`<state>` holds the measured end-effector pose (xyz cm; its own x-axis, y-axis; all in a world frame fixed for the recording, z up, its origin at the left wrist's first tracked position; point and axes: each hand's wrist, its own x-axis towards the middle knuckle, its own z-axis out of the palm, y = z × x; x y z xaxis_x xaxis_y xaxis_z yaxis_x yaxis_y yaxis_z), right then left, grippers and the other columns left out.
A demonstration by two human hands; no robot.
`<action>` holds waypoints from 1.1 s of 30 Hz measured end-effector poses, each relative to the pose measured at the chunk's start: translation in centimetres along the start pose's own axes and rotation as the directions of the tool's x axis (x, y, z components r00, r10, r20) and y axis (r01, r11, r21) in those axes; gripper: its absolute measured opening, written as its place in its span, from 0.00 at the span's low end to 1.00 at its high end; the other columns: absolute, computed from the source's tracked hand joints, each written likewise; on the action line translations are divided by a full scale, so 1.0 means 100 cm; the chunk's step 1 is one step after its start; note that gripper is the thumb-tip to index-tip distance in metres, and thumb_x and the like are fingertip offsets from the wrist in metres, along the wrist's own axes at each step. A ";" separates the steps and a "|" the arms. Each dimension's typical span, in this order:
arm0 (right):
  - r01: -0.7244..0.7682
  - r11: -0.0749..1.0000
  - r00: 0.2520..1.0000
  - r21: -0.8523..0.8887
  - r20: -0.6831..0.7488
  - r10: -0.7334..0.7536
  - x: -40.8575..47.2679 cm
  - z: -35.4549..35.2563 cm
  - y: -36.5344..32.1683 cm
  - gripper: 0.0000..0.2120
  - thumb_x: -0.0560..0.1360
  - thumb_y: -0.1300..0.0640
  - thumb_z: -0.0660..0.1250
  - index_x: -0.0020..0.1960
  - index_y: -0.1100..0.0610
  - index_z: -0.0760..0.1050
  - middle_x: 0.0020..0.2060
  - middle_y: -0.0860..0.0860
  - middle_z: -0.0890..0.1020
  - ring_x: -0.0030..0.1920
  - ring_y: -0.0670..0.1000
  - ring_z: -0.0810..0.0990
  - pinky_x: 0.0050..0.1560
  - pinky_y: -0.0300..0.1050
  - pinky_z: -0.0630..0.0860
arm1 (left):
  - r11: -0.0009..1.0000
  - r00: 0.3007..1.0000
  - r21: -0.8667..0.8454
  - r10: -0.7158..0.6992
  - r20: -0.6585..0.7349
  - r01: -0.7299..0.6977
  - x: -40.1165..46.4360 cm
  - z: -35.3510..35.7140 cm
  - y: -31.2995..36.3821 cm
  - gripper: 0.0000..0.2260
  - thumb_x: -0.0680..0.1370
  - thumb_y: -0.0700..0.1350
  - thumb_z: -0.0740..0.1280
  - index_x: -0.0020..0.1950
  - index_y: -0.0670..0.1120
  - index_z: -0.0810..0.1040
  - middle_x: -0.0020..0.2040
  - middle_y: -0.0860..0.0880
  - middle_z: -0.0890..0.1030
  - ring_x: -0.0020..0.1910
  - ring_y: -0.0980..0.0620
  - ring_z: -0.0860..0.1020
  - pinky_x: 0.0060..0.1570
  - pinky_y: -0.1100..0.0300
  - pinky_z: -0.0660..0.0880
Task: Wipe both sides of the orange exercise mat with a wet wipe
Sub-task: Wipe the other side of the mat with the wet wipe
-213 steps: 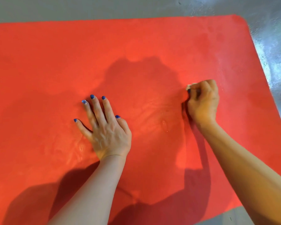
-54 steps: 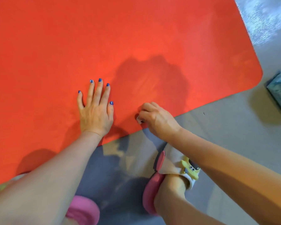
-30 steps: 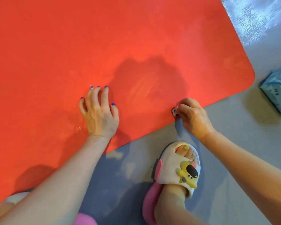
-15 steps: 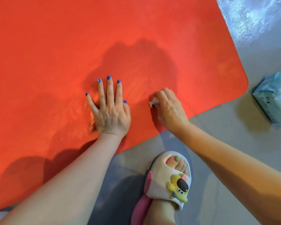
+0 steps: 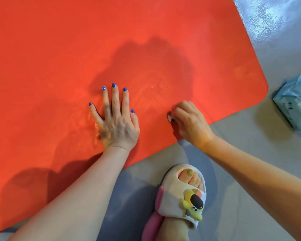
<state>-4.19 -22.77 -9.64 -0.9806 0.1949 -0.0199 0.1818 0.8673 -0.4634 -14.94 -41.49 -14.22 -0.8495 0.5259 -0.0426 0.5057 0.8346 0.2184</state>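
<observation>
The orange exercise mat (image 5: 94,40) lies flat on the grey floor and fills most of the view, its rounded near-right corner at the right. My left hand (image 5: 116,122) rests palm down on the mat, fingers spread, near the front edge. My right hand (image 5: 189,122) is closed around a small white wet wipe (image 5: 169,117), pressing it on the mat just inside the front edge. Only a bit of the wipe shows past my fingers. Wet streaks shine on the mat between my hands.
A pale blue pack of wipes (image 5: 295,103) lies on the floor at the right edge. My foot in a white slipper (image 5: 184,193) with a yellow figure stands on the grey floor (image 5: 250,153) just in front of the mat's edge.
My right hand with the wipe has shifted a little to the right along the mat's front edge. My left hand stays flat in about the same place.
</observation>
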 end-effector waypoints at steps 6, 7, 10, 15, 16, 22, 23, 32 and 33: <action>-0.040 0.999 0.996 0.011 -0.084 0.041 0.068 0.006 -0.005 0.07 0.71 0.70 0.63 0.42 0.59 0.75 0.40 0.58 0.76 0.41 0.60 0.75 0.43 0.50 0.71 | 1.000 1.000 0.001 -0.001 0.018 0.001 0.001 -0.002 -0.002 0.27 0.82 0.50 0.52 0.82 0.48 0.58 0.83 0.46 0.53 0.82 0.42 0.48 0.75 0.30 0.48; -0.027 1.000 0.996 -0.003 -0.090 0.027 0.051 0.004 0.000 0.08 0.72 0.69 0.64 0.42 0.57 0.74 0.40 0.57 0.76 0.40 0.59 0.74 0.43 0.50 0.70 | 1.000 1.000 -0.004 -0.001 0.018 0.002 0.001 -0.002 -0.002 0.27 0.82 0.50 0.52 0.82 0.48 0.58 0.83 0.46 0.54 0.82 0.42 0.49 0.75 0.30 0.48; -0.086 0.996 0.992 0.012 -0.092 0.087 -0.019 -0.008 0.014 0.07 0.77 0.65 0.62 0.41 0.60 0.76 0.43 0.57 0.78 0.42 0.60 0.75 0.44 0.50 0.72 | 1.000 1.000 -0.006 0.001 0.006 -0.001 0.001 -0.001 -0.001 0.27 0.82 0.50 0.52 0.82 0.48 0.59 0.83 0.45 0.54 0.82 0.42 0.49 0.75 0.30 0.49; -0.122 0.992 0.987 -0.009 -0.109 0.120 -0.041 -0.006 0.023 0.08 0.75 0.69 0.63 0.40 0.63 0.77 0.43 0.58 0.78 0.41 0.59 0.75 0.43 0.48 0.71 | 1.000 1.000 -0.005 0.006 0.000 -0.006 0.001 0.001 -0.001 0.27 0.82 0.50 0.52 0.81 0.48 0.59 0.83 0.45 0.54 0.82 0.41 0.49 0.75 0.30 0.48; -0.126 0.992 0.984 -0.007 -0.126 0.124 -0.040 -0.005 0.022 0.07 0.75 0.69 0.63 0.40 0.63 0.77 0.43 0.58 0.78 0.41 0.59 0.75 0.43 0.48 0.71 | 1.000 1.000 -0.004 0.005 -0.003 -0.005 0.001 0.001 -0.001 0.27 0.81 0.50 0.52 0.81 0.48 0.59 0.83 0.45 0.55 0.82 0.41 0.50 0.75 0.30 0.48; -0.114 0.994 0.980 0.001 -0.162 0.112 -0.051 -0.005 0.023 0.07 0.76 0.68 0.64 0.41 0.63 0.78 0.45 0.58 0.77 0.41 0.60 0.76 0.45 0.48 0.71 | 0.995 0.995 -0.087 -0.062 -0.081 0.055 0.019 0.002 0.025 0.26 0.77 0.45 0.57 0.76 0.43 0.68 0.78 0.42 0.66 0.80 0.41 0.58 0.71 0.24 0.50; -0.121 0.993 0.981 0.015 -0.152 0.122 -0.053 -0.004 0.023 0.08 0.77 0.66 0.63 0.42 0.63 0.78 0.46 0.58 0.76 0.42 0.59 0.77 0.45 0.49 0.72 | 0.995 0.997 -0.101 -0.033 -0.071 0.025 0.021 0.003 0.033 0.26 0.78 0.46 0.58 0.77 0.44 0.67 0.78 0.43 0.65 0.81 0.41 0.57 0.71 0.25 0.49; -0.159 0.986 0.970 0.053 -0.179 0.166 0.054 -0.006 0.024 0.05 0.70 0.69 0.66 0.38 0.61 0.75 0.42 0.58 0.75 0.40 0.58 0.74 0.38 0.50 0.72 | 0.998 0.998 -0.025 0.058 0.022 -0.057 0.018 0.011 0.047 0.29 0.80 0.49 0.55 0.82 0.48 0.58 0.83 0.44 0.54 0.82 0.38 0.48 0.73 0.26 0.46; -0.139 0.989 0.974 0.043 -0.176 0.144 0.067 -0.006 0.025 0.05 0.70 0.69 0.65 0.38 0.61 0.75 0.42 0.58 0.75 0.40 0.59 0.74 0.39 0.50 0.72 | 0.998 0.998 -0.022 0.058 0.027 -0.058 0.017 0.011 0.048 0.29 0.80 0.49 0.55 0.82 0.48 0.58 0.83 0.44 0.53 0.82 0.38 0.47 0.73 0.26 0.46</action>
<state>-10.25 -19.02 -10.39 -0.9157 0.3957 0.0697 0.3130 0.8115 -0.4935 -13.86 -36.42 -14.29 -0.8141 0.5780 -0.0564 0.5504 0.7989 0.2424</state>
